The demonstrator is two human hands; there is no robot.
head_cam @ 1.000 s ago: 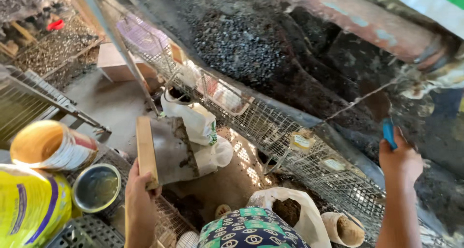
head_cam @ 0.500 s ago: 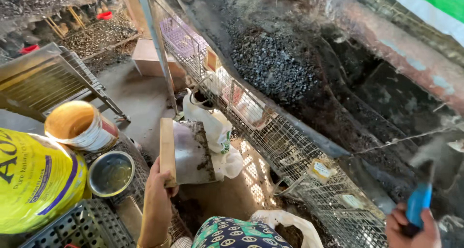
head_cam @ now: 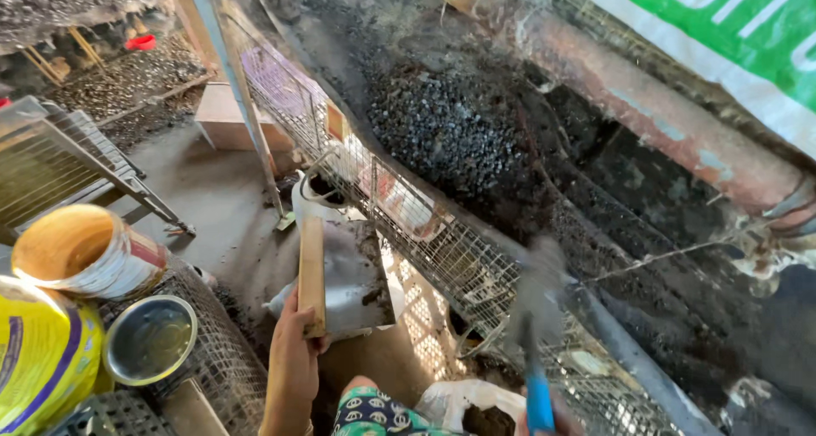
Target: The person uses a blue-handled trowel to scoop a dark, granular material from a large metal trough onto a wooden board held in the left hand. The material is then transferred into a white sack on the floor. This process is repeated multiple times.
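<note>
Dustpan (head_cam: 344,270), a single flat metal tray with a wooden strip along its near edge, sits just left of frame centre, its dirty face turned up. One left hand (head_cam: 296,351) rises from six o'clock and is clamped on the lower end of that wooden strip, fingers wrapped round it, so the tray stretches away from the grip toward twelve o'clock. One tool with a blue handle (head_cam: 538,398) shows at five o'clock; its upper end is a grey blur, perhaps a brush head, too smeared to be sure. The right hand (head_cam: 544,426) is barely in view at the bottom edge beneath that handle, and whether it is closed on the handle cannot be told.

Around the tray: a white sack (head_cam: 319,196) lies just past its far end at twelve o'clock, and a wire mesh cage front (head_cam: 442,249) runs diagonally from eleven to five o'clock, between the tray and a heap of dark droppings (head_cam: 450,130) at one o'clock. At nine o'clock stand one orange-topped tin (head_cam: 85,253), one shallow metal bowl (head_cam: 149,338) and one yellow sack (head_cam: 38,359). A second white bag (head_cam: 463,402) holding dark matter lies at six o'clock, just beside a patterned garment (head_cam: 374,410).
</note>
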